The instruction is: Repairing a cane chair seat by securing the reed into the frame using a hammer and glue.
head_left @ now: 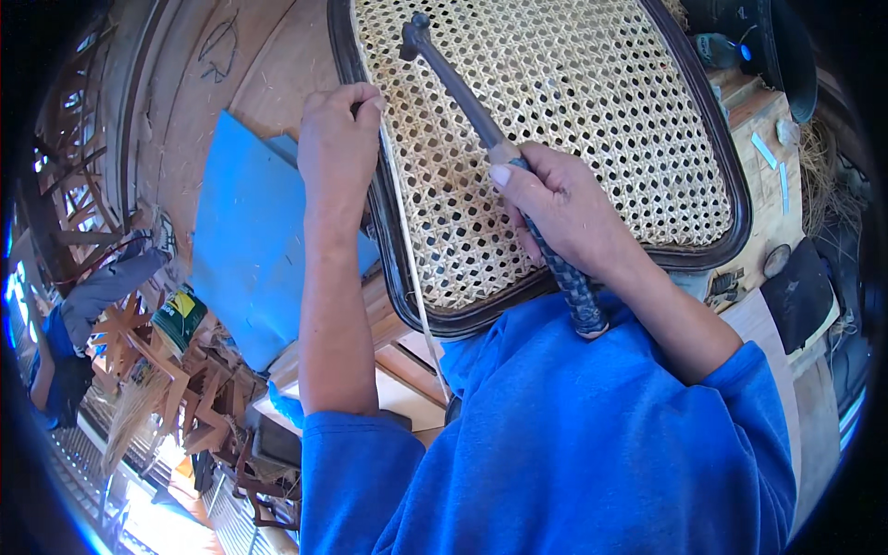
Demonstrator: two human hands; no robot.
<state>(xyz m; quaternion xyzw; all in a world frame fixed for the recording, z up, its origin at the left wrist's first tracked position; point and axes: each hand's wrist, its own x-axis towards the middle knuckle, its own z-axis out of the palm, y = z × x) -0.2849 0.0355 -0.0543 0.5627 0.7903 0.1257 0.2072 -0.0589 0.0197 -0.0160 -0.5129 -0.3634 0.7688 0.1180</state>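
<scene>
A woven cane panel point(638, 120) with rows of small holes lies in front of me, set in a dark, round-cornered frame point(745, 208). Along the panel's left edge runs a thin pale strip point(404, 217), its lower end hanging past the frame toward my lap. My left hand point(335, 139) pinches this strip at the upper left, thumb and index finger together over the frame's edge. My right hand point(562, 205) is wrapped round a hammer point(467, 104) with a dark shaft and a patterned grip. The hammer's head points up and left, over the cane; contact with it cannot be told.
A blue sheet point(245, 231) lies left of my left forearm on a wooden surface. Right of the frame, a wooden board point(772, 208) carries pale blue strips and a dark cloth point(786, 296). A bottle point(720, 51) is at upper right. Wooden pieces point(199, 388) clutter the lower left.
</scene>
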